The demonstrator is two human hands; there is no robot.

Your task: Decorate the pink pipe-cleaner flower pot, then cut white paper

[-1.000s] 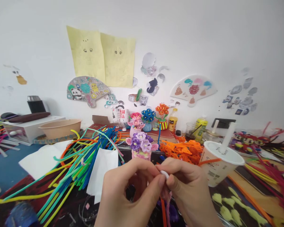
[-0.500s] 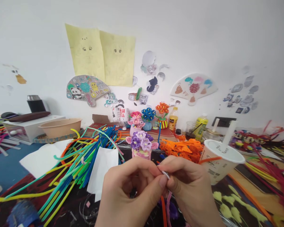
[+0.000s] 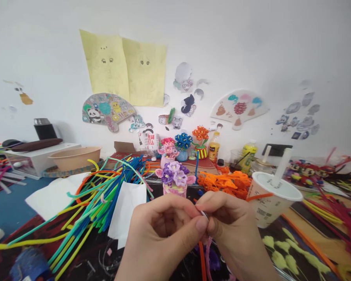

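Observation:
My left hand [image 3: 160, 238] and my right hand [image 3: 236, 234] meet low in the middle of the view, fingertips pressed together around a small white piece [image 3: 205, 214]. A pink fuzzy pipe cleaner [image 3: 208, 249] hangs down from that pinch between my hands. An orange pipe cleaner [image 3: 202, 263] lies just below them. Right behind my hands stands a little pot of purple pipe-cleaner flowers [image 3: 175, 178].
A big spread of coloured pipe cleaners [image 3: 105, 195] and white paper sheets [image 3: 125, 210] lie to the left. A white lidded cup with a straw [image 3: 270, 201] stands at the right, orange twisted pieces [image 3: 225, 182] behind. Small flower pots [image 3: 183, 146], bottles and a paper bowl [image 3: 74, 158] line the wall.
My hands have stayed pinched together; the fingers shifted slightly and the white piece shows less between the fingertips. The view drifted a little.

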